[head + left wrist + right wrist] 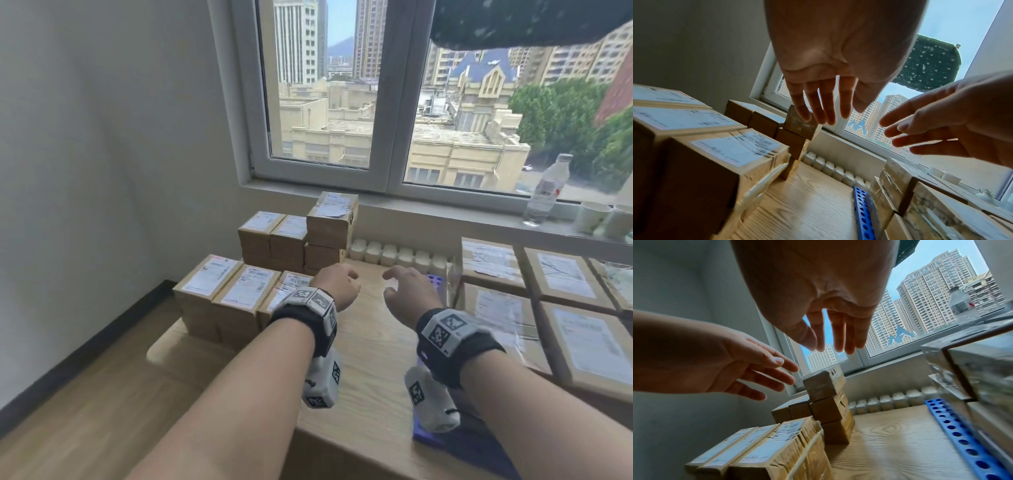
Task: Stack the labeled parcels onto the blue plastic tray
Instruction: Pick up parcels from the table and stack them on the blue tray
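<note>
Brown labeled parcels stand on the wooden table (370, 342): a near row of three (236, 291) at the left, and behind it a taller stack (301, 236) topped by one parcel (334, 216). More parcels (548, 298) lie flat at the right on the blue perforated tray (436, 286), whose rim also shows in the wrist views (861, 206) (953, 426). My left hand (337, 286) (824, 104) hovers beside the near row, fingers loose and holding nothing. My right hand (407, 291) (834, 334) hovers a little to its right, fingers spread and empty.
A white radiator (400, 255) runs along the table's far edge under the window sill. A water bottle (548, 188) and paper cups (592, 216) stand on the sill at the right. The wall lies close on the left. Bare wood shows between the two parcel groups.
</note>
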A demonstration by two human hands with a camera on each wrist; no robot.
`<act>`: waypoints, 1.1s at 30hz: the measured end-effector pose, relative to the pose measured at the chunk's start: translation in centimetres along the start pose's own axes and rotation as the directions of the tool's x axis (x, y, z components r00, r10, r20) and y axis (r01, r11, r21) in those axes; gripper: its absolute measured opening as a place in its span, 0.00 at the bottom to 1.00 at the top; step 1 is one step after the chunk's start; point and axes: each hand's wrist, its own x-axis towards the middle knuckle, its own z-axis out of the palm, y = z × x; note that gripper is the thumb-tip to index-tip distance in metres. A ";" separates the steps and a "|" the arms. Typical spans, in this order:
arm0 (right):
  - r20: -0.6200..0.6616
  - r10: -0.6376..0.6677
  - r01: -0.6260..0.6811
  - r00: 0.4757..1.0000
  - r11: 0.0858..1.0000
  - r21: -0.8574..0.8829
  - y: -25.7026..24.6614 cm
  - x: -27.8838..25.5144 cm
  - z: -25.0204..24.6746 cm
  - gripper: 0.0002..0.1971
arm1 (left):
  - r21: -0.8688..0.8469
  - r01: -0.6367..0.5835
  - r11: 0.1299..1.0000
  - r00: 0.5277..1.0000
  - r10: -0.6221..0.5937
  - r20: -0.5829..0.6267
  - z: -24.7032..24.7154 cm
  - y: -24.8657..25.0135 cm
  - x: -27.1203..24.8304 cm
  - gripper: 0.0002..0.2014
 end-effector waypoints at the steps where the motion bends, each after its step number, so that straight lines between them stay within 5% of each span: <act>1: -0.008 -0.001 0.001 1.000 1.000 0.004 -1.1 0.3 0.6 0.20 | 0.000 -0.003 1.000 1.000 0.003 -0.002 -0.8 -1.0 0.0 0.17; 16: -0.010 0.185 -0.182 0.983 0.973 0.141 -8.0 4.6 6.6 0.26 | -0.162 0.002 0.987 1.000 -0.003 -0.009 -5.5 -9.8 5.5 0.15; 33: -0.006 0.284 -0.275 0.959 0.931 0.240 -6.0 22.2 7.2 0.24 | -0.173 0.066 0.983 0.995 -0.079 -0.068 -7.9 -9.7 23.4 0.22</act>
